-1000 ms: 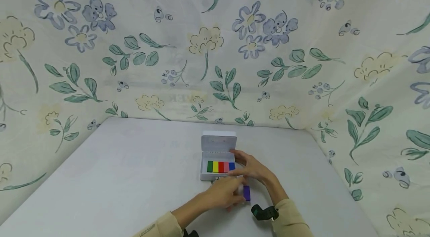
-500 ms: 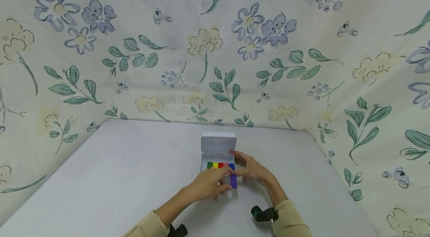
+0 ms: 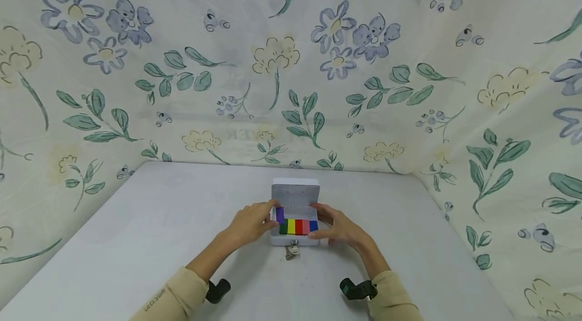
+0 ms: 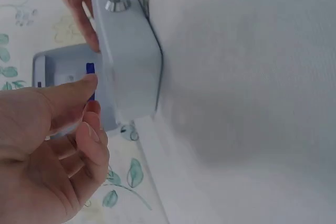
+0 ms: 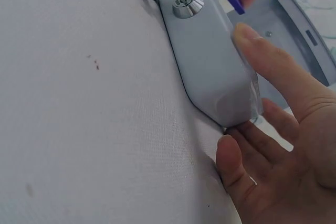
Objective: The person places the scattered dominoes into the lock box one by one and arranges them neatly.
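Observation:
An open grey lockable box (image 3: 278, 241), like a small cash box, stands on the table with its lid (image 3: 295, 194) raised at the back. In the head view a row of coloured blocks (image 3: 298, 227) lies inside: green, yellow, red, pink and blue. My left hand (image 3: 251, 222) pinches a purple block (image 3: 280, 215) between thumb and fingers, upright over the box's left end, behind the green one. The left wrist view shows only a dark blue-violet strip of this block (image 4: 90, 68). My right hand (image 3: 338, 225) holds the box's right end, one fingertip on its front rim.
Keys on a ring (image 3: 291, 251) hang from the lock (image 5: 187, 5) at the box's front. The white table (image 3: 195, 199) runs back to a floral cloth wall (image 3: 236, 83). Dark wrist cameras sit on both wrists.
My left hand has carried the purple block from the table in front of the box's right corner, across the front, to its left end. My right hand has stayed on the box.

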{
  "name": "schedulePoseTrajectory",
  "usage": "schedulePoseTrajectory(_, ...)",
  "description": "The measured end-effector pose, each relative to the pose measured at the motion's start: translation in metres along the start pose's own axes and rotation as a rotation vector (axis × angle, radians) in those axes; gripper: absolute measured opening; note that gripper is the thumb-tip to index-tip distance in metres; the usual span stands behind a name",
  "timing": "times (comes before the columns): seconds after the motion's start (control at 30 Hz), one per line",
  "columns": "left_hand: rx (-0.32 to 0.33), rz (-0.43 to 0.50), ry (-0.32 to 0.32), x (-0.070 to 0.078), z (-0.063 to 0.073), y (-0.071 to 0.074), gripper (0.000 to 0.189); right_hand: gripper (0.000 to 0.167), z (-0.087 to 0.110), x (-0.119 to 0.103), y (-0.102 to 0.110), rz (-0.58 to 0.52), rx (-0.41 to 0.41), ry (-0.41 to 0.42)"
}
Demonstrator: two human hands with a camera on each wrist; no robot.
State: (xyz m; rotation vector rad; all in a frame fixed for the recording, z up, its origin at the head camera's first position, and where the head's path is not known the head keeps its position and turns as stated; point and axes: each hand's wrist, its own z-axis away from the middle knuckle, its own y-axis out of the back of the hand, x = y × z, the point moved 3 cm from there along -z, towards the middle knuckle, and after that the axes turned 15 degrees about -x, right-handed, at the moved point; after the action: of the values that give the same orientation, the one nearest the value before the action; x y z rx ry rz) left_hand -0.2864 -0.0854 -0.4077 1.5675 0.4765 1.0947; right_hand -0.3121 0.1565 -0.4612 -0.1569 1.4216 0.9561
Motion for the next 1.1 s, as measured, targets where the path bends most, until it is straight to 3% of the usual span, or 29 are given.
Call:
schedulePoseTrajectory(0.2,-0.025,0.012,0.047,-0.008,-0.002,0.0,0.041,0.087,0.001,-0.001,0.0,-0.027,0.001,0.0)
schedulePoseTrajectory(0.47,-0.131,0.026,0.085,-0.012,-0.009,-0.001,0.039,0.086,0.001,0.001,-0.001,-0.051,0.001,-0.018)
schedulePoseTrajectory(0.7,-0.183,0.003,0.142,-0.012,-0.017,0.001,0.038,0.086,0.002,-0.001,-0.003,-0.042,0.003,-0.009)
schedulePoseTrajectory(0.9,-0.227,-0.067,0.146,-0.012,-0.025,0.005,0.039,0.086,0.001,-0.002,-0.003,-0.037,0.007,-0.007)
schedulePoseTrajectory(1.1,-0.29,-0.068,0.149,-0.014,-0.031,0.004,0.031,0.087,0.001,-0.001,-0.003,-0.024,0.023,-0.018)
